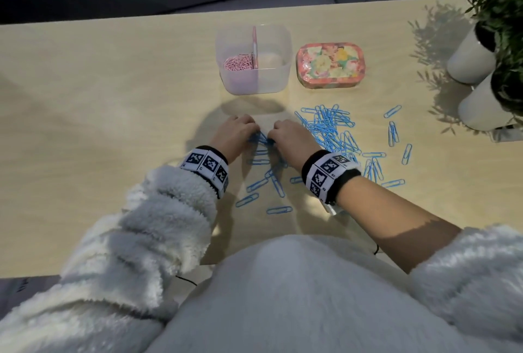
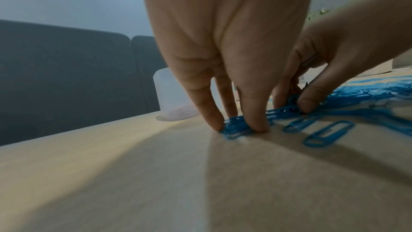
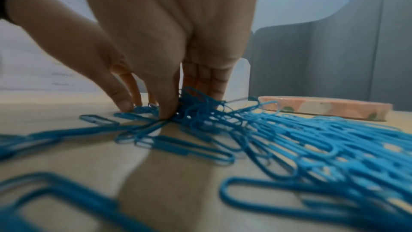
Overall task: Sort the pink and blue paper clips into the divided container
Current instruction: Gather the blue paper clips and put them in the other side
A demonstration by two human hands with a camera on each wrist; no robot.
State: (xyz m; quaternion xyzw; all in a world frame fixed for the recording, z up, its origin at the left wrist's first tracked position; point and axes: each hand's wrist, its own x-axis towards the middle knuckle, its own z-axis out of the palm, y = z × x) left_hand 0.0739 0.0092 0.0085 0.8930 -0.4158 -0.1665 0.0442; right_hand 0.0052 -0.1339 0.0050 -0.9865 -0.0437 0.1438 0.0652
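Many blue paper clips [image 1: 331, 129] lie scattered on the wooden table [image 1: 113, 97], mostly right of my hands. The clear divided container [image 1: 280, 41] stands behind them, with pink paper clips [image 1: 239, 63] in its left compartment. My left hand [image 1: 249, 131] and right hand [image 1: 276, 134] are close together on the table. In the left wrist view my left hand [image 2: 242, 128] pinches a bunch of blue paper clips [image 2: 234, 126] against the table. In the right wrist view my right hand [image 3: 189, 105] grips a tangle of blue paper clips [image 3: 198, 110] with thumb and fingers.
A floral tin [image 1: 331, 65] with its lid on sits right of the container. Two white plant pots [image 1: 471, 61] [image 1: 481, 109] stand at the table's right edge. Loose blue clips [image 1: 278, 209] lie between my wrists. A dark sofa [image 2: 67, 77] stands beyond the far edge.
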